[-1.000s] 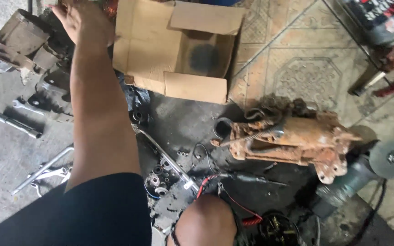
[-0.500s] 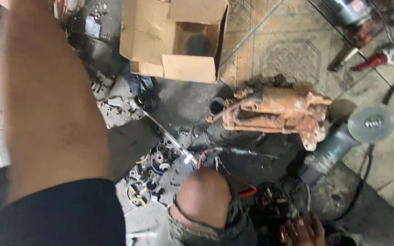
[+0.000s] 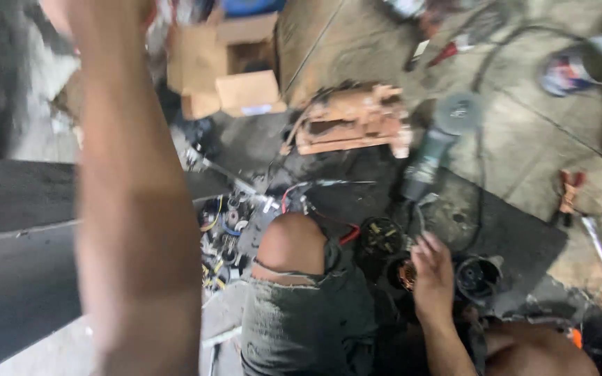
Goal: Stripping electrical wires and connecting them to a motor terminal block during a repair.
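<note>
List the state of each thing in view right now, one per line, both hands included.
Cardboard box: open, flaps up.
Rusty metal part: lying flat on the floor.
Angle grinder: lying on the floor, disc fitted, untouched.
Copper-wound motor part: on the floor under the right hand's fingers.
Right hand: down on the motor parts; grip unclear.
Left hand: out of frame, only the raised forearm shows.

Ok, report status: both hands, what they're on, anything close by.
Right hand low on the floor, fingers at a round copper-wound motor part. Left hand out of frame, forearm raised. Black round housing and grey angle grinder close by.
</note>
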